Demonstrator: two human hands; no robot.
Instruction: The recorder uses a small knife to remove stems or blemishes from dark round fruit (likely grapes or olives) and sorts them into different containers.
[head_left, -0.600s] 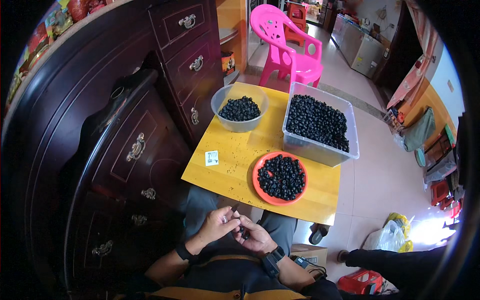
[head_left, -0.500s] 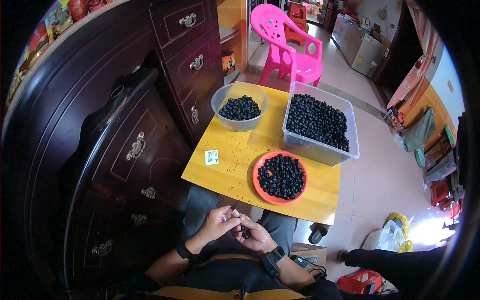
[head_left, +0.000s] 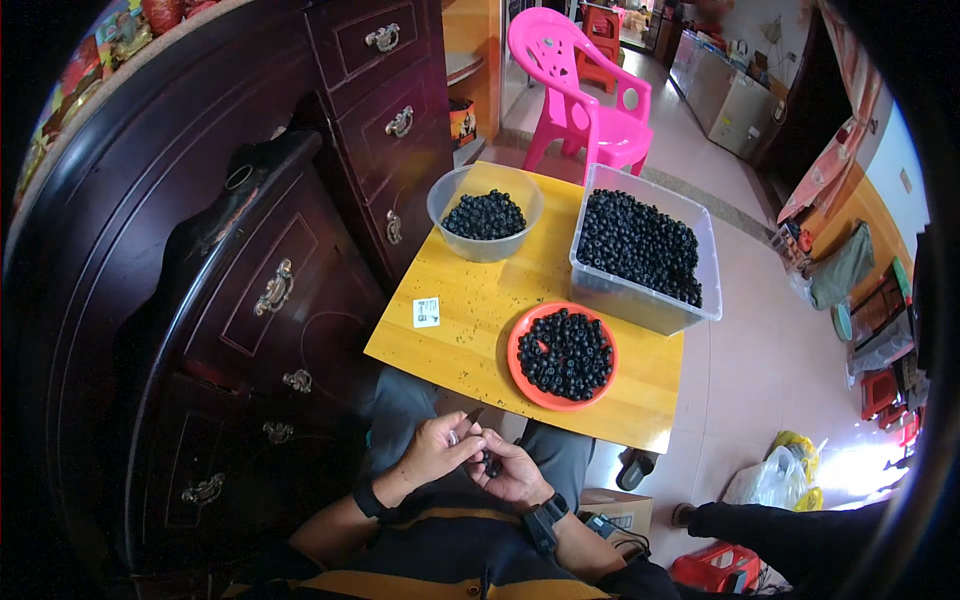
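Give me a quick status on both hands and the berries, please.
Left hand shut on a small blade. Right hand shut on one dark berry, over the lap. Red plate of berries on the yellow table, nothing between.

Glossy wooden table (head_left: 470, 320), pink plastic chair (head_left: 585, 95)
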